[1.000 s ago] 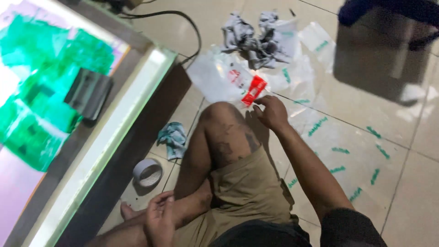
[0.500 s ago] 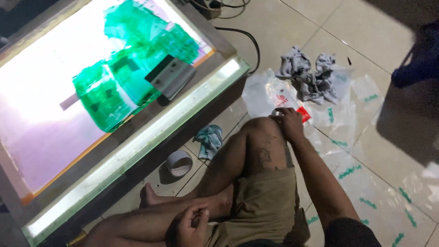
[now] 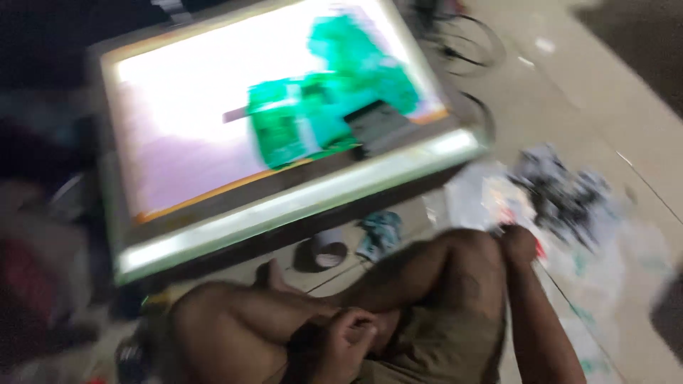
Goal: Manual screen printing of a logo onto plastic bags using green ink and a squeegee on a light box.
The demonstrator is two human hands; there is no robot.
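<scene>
Your right hand (image 3: 518,245) reaches out past your raised knee to the clear plastic bags (image 3: 498,203) spread on the floor, touching the nearest one; blur hides whether its fingers are closed on it. Your left hand (image 3: 348,340) rests loosely curled and empty in your lap, well apart. The lit frame (image 3: 284,206) and tape roll (image 3: 329,250) lie to your left.

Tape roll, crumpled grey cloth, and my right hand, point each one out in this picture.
tape roll (image 3: 329,254), head view, on its pale rim.
crumpled grey cloth (image 3: 562,190), head view, middle of the heap.
right hand (image 3: 518,244), head view, back of the hand beside the knee.
</scene>
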